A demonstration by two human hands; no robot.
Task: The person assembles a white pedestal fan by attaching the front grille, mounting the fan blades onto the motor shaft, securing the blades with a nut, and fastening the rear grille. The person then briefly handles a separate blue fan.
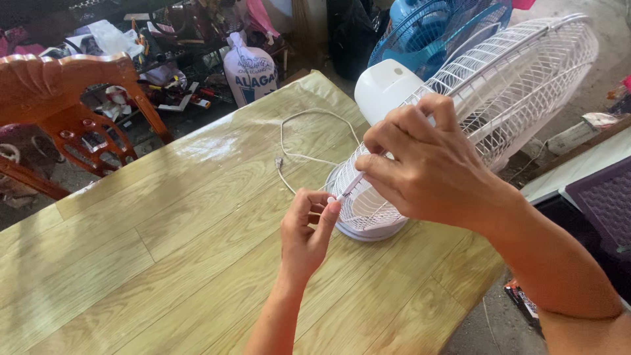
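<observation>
A white fan (486, 98) lies tipped on the wood-grain table (131, 263), its wire cage resting on the tabletop near the right edge and its long axis running from the hands up toward the far right, where the cage overhangs the table. The white motor housing (384, 89) sits on the far side of the cage, and a thin white cord (292, 141) loops from the fan across the table toward the far edge.

The right hand (427, 167) rests over the lower part of the cage, fingers closed around a thin white tool (350, 186) that slants down and to the left, its tip at the cage rim. The left hand (305, 230) is just beside that tip, thumb and fingers pinched together on something too small to tell.

The table is bare to the left and toward the camera, with wide room there. A carved wooden chair (66, 112) stands at the far left edge, a white sack (250, 72) lies beyond the far edge, and a blue fan (434, 29) stands behind the white one.
</observation>
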